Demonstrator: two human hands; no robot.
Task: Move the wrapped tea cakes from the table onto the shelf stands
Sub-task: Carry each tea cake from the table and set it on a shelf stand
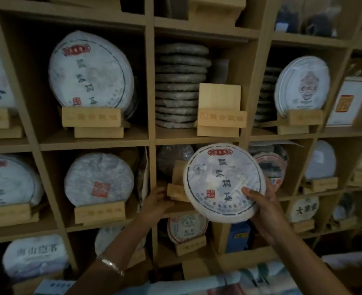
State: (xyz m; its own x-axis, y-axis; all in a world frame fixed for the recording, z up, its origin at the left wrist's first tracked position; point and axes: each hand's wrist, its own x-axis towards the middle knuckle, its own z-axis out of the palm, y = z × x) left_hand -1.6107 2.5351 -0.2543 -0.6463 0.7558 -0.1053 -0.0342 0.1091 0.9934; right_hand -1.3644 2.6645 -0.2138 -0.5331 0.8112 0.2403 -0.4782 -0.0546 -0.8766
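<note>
A round tea cake (223, 182) in white paper, printed with dark characters, a red label at the top and a small red seal, is held upright and slightly tilted before the middle shelf compartment, overlapping a bare wooden stand (176, 184) at its front edge.

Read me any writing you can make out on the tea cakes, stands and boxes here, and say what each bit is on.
"大" begins the black label on the small cake at lower right; the rest is blurred.
Held tea cake in the right hand: large black characters, red banner, red seal, too blurred to quote.
Wooden stand by the left hand: no readable text.
Other cakes, stand engravings, red box label: blurred.
</note>
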